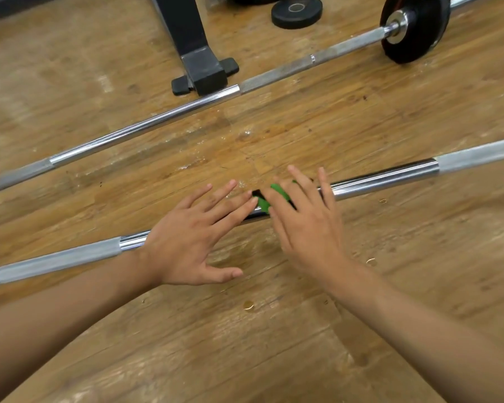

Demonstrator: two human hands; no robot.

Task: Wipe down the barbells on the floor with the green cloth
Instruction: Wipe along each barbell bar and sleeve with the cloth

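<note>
Green cloth (266, 199) bunched on near barbell (384, 178), mid-shaft, mostly covered. Right hand (306, 225) flat on it, fingers straight and spread. Left hand (192, 237) open too, fingertips over the bar just beside the cloth. Far barbell (146, 128) lies on the wooden floor (274, 359), black plate (416, 27) loaded. Rack foot (204, 71) beyond it.

Both hands (186, 245) (306, 225) flat over near barbell (384, 178), green cloth (277, 194) seemingly under right

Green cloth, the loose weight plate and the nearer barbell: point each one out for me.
green cloth (264, 202), head view, its bunched green fold.
loose weight plate (310, 12), head view, black top face beside the hole.
nearer barbell (384, 178), head view, shiny smooth shaft.
</note>
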